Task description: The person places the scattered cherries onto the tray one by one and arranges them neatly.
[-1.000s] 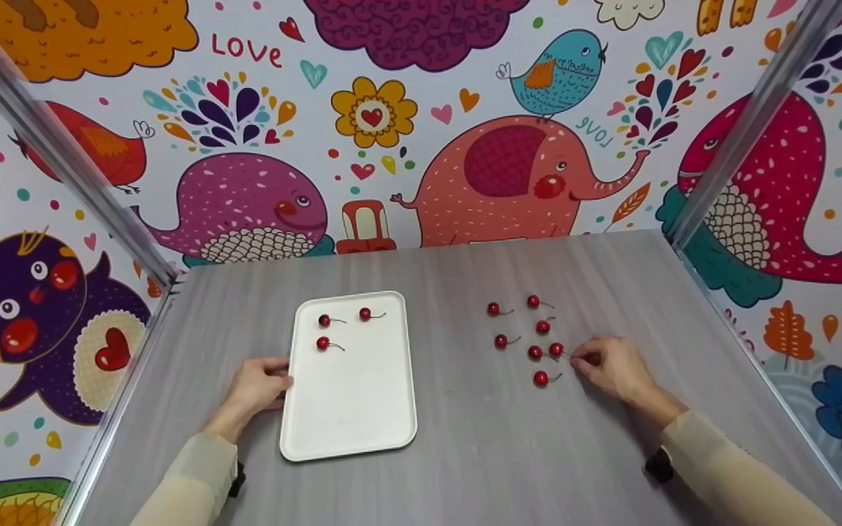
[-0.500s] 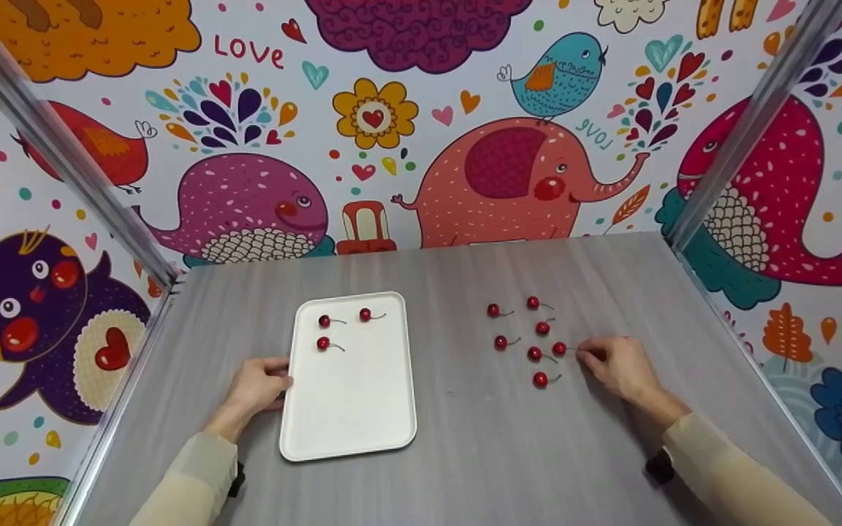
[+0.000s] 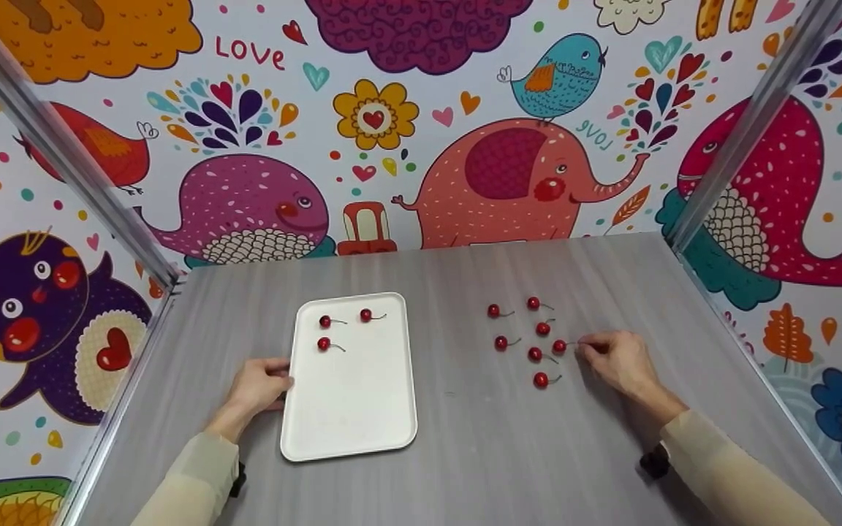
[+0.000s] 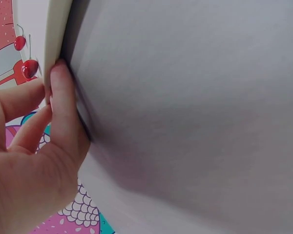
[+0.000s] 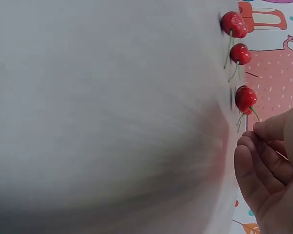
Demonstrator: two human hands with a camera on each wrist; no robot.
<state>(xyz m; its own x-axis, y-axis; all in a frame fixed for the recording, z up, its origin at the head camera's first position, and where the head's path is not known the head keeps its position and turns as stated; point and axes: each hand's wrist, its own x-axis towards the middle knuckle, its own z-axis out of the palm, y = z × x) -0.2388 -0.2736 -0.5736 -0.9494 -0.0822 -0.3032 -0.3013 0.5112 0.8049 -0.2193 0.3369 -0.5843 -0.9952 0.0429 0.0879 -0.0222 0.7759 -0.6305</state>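
My left hand (image 3: 249, 387) holds the left edge of a white rectangular tray (image 3: 351, 409); in the left wrist view its fingers pinch the tray rim (image 4: 57, 34). Three red cherries with stems, one being the upper-left cherry (image 3: 325, 321), lie in the far part of the tray. On the right side, my right hand (image 3: 620, 363) pinches the thin stem of a cherry (image 3: 559, 347) between thumb and fingertips. In the right wrist view that cherry (image 5: 245, 99) appears just off the table, beyond the fingertips.
Several more cherries lie scattered left of my right hand, among them the nearest cherry (image 3: 541, 380) and the farthest cherry (image 3: 533, 302). A grey wood-grain table (image 3: 479, 453) carries everything. Patterned walls (image 3: 457, 88) and metal posts (image 3: 742, 124) bound the back and sides.
The pinched cherry has shifted slightly right and up, apart from its neighbour, along with my right hand. My left hand and the tray have stayed put.
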